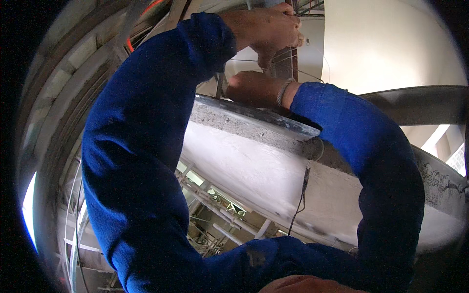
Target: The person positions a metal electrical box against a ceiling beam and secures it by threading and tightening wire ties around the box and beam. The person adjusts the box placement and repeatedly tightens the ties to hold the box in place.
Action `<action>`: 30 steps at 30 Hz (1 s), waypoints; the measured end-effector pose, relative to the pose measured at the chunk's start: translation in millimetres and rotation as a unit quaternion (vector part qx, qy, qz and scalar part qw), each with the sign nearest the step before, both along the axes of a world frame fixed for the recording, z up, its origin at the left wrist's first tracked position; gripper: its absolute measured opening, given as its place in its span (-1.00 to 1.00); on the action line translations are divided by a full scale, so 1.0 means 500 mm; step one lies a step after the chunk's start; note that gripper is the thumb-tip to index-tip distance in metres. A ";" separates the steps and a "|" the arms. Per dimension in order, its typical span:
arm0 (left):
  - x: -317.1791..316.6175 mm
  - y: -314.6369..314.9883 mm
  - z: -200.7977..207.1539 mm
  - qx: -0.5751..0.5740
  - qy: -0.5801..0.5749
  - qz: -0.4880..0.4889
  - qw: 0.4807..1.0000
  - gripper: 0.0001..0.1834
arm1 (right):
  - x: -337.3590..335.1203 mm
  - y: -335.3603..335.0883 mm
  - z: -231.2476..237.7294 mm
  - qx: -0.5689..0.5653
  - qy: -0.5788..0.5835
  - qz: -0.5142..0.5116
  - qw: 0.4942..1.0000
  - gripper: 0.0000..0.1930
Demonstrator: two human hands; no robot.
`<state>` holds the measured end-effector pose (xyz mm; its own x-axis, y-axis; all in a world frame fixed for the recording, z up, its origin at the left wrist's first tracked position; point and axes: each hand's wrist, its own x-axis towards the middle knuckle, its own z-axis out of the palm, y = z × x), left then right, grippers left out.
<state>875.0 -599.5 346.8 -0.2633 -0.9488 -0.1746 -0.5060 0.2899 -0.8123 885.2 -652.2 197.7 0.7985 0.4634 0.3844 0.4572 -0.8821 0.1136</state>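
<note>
Both my arms, in blue sleeves, reach up and forward so that my hands meet near the top of the view. My left hand (267, 33) is bent over beside a reddish-brown metal upright (294, 66), its fingers curled. Thin wires (310, 76) run close to its fingertips; whether the fingers grip one is not clear. Just below, my right hand (254, 89) is closed, a pale band (283, 92) round its wrist. What it holds, if anything, is hidden. Beneath the right hand lies a worn grey flat strip (261, 117) along a ledge.
Below the strip is a rough concrete edge with a white wall face (244, 152). A dark cable (303, 193) hangs down it. A large pale curved panel (391, 44) stands at upper right. Pipes and framework (220, 210) show far below. Curved beams (58, 112) line the left.
</note>
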 end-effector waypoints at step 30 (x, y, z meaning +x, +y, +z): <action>0.013 -0.021 -0.010 -0.007 -0.065 0.034 0.997 -0.38 | -0.089 -0.016 0.063 0.188 0.256 -0.110 0.942 -0.61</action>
